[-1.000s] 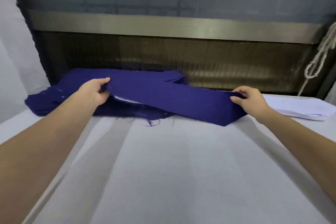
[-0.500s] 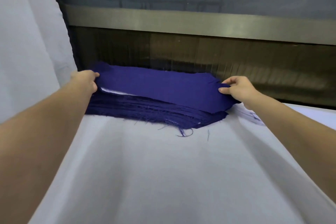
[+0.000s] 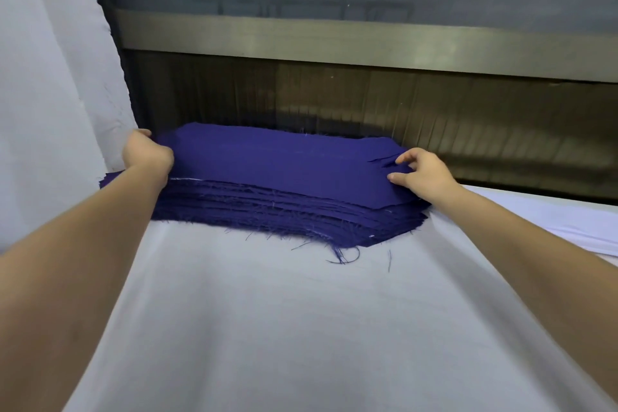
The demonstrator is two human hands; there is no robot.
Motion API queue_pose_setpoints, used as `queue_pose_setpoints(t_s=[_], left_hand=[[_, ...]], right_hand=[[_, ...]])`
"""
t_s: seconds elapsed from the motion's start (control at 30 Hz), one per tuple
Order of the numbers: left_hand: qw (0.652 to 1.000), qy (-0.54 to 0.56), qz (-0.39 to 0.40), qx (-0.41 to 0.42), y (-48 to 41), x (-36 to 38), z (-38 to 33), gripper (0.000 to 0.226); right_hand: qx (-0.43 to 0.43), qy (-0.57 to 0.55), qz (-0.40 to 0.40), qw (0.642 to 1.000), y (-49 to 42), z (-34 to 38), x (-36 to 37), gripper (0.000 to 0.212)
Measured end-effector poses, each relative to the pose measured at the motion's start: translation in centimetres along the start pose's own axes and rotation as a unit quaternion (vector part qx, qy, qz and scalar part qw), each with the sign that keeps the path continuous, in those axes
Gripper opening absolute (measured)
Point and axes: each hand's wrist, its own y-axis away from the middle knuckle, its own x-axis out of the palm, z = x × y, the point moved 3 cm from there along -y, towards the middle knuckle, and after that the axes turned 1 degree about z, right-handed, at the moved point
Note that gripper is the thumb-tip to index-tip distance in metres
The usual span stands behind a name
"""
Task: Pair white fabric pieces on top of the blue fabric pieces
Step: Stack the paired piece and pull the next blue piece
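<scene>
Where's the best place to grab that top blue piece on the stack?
Probably its two short ends, one hand from each side. The top blue piece is a long, limp strip lying flat on the stack; the left hand grips one end.

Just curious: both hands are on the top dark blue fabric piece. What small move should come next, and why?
Probably let go and send the right hand to the white fabric pieces: the top dark blue fabric piece lies flat on its stack, uncovered, the left hand gripping its end.
</scene>
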Motion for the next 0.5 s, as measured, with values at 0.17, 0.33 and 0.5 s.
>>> queue_pose_setpoints(t_s=[0.17,0.33,0.5], left_hand=[[0.986,-0.151,-0.018,0.073,1.0,0.6,-0.5,0.053],[0.973,-0.214,0.037,0.083,3.8,2.0,-1.9,0.048],[0.951,-0.245,0.102,0.157,8.2,4.9,-4.3,0.042]], right_hand=[[-0.053,0.081,-0.022,0.995,1.1,0.1,-0.7,0.036],[-0.104,0.187,-0.024,0.977,3.2,0.2,-2.1,0.034],[-0.107,0.279,-0.021,0.954,5.7,-1.2,-3.9,0.033]])
